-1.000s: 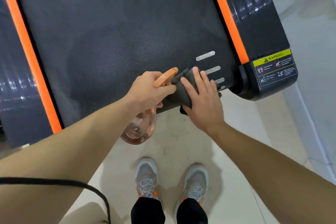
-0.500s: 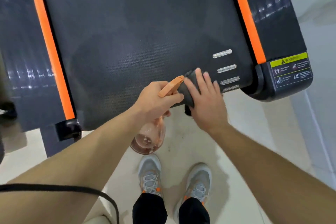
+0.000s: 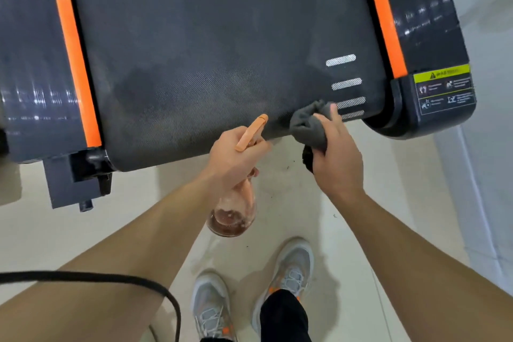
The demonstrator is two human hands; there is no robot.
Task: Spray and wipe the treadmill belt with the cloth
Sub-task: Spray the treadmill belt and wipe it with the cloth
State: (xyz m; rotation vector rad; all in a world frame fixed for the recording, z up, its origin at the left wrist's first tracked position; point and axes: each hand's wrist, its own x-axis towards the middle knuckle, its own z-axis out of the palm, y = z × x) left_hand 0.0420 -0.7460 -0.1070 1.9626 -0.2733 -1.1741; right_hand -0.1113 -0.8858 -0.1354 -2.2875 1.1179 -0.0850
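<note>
While the pink spray bottle (image 3: 233, 211) is gripped in the closed left hand (image 3: 236, 158) at lower centre, the grey cloth (image 3: 308, 126) is bunched under the curled fingers of the right hand (image 3: 337, 164), at the treadmill belt's (image 3: 208, 50) near edge right of centre. Firm, overlapping strokes should be carried up-frame across the damp patch, likely with the cloth flattened first for fuller contact.

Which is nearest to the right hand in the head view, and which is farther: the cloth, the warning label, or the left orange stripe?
1. cloth, gripped in the right hand.
2. warning label, on the rear right corner cover.
3. left orange stripe, across the belt, far left.
</note>
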